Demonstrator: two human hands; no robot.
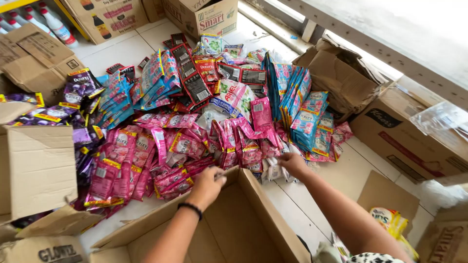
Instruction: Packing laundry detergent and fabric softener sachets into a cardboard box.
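**Sachet pile at box edge: slip and spill risks noted**

Risk judged moderate. Pink sachet strips (180,146) heaped loosely on the tiled floor (336,175), overlapping and glossy; likely to slide or drag neighbours along if one strip is pulled. Open cardboard box (229,219) tilted toward the pile, rim thin; strips may catch on the flap and fall short. Blue sachet stacks (302,107) leaning, liable to topple if nudged.

Left hand (207,185) at the box rim, fingers curled down onto the nearest pink strips; grip closed, though exact hold partly hidden. Right hand (292,163) stretched to the pile's near edge, fingers bent over pale sachets (273,170), touching them; pinch or mere contact not discernible.
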